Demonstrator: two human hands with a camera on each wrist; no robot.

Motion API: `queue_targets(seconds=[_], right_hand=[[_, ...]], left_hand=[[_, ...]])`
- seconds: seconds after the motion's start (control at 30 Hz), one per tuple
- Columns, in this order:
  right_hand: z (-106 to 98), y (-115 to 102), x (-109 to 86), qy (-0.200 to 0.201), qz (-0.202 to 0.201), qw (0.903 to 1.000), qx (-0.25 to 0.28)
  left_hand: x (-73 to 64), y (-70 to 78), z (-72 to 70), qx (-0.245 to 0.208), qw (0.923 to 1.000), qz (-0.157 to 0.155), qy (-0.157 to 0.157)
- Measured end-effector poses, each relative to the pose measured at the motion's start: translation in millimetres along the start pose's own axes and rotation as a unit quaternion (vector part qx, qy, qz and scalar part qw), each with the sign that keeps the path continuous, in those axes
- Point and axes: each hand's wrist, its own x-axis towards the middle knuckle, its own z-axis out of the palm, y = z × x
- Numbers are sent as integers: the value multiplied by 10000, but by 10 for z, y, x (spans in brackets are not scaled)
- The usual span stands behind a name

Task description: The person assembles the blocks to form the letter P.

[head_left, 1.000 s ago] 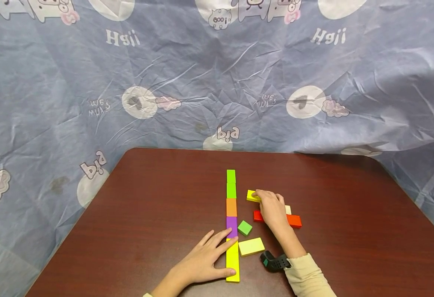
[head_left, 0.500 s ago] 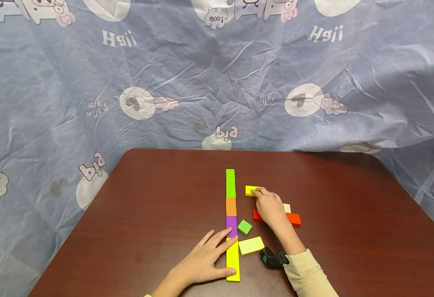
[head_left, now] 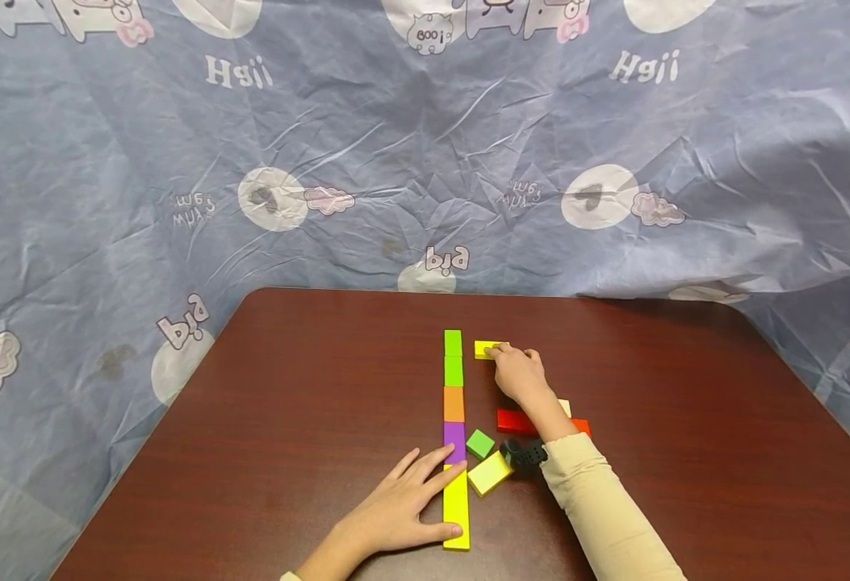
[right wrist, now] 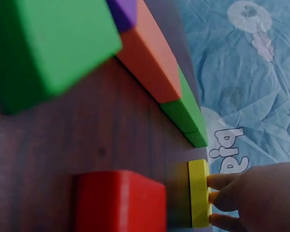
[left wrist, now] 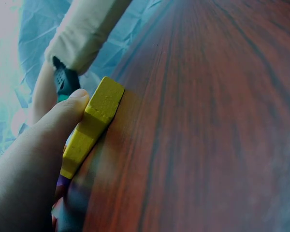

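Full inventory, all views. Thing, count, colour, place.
Backdrop cloth: 1, grey-blue, printed, behind table
Table: 1, dark red-brown, under blocks
Row green blocks: 2, green, row's far end
Row orange block: 1, orange, mid-row
Row purple block: 1, purple, after orange
Row yellow block: 1, yellow, near end
Loose yellow block: 1, yellow, at right fingertips
Loose green block: 1, green, right of row
Pale block: 1, pale yellow, right of row
Red block: count unclear, red, partly hidden by right arm
Cream block: 1, cream, partly hidden
Strap: 1, black, right wrist
Sleeves: 2, beige
Left hand: 1, over row
Right hand: 1, far right of row
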Motion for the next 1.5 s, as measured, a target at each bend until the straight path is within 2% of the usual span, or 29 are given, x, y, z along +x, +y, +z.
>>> queue_targets(seconds=[0.2,0.43,0.77,1.17,1.5], right_hand=[[8,-4,176,-211,-22,9997,143],[54,-8,257,-178,-34,9996,226],[149,-26,246,200,-77,9993,314],[137,-59,232,323,-154,9992,198],[142,-93,226,213,-62,9993,299]], left_hand=[[-2,-7,-7,23,10000,5,8],[-2,-18,8,48,10000,32,27],[1,-19,7,52,10000,4,8],[5,-12,-3,-16,10000,-48,-74],[8,-19,-2,-87,9998,-95,-172]])
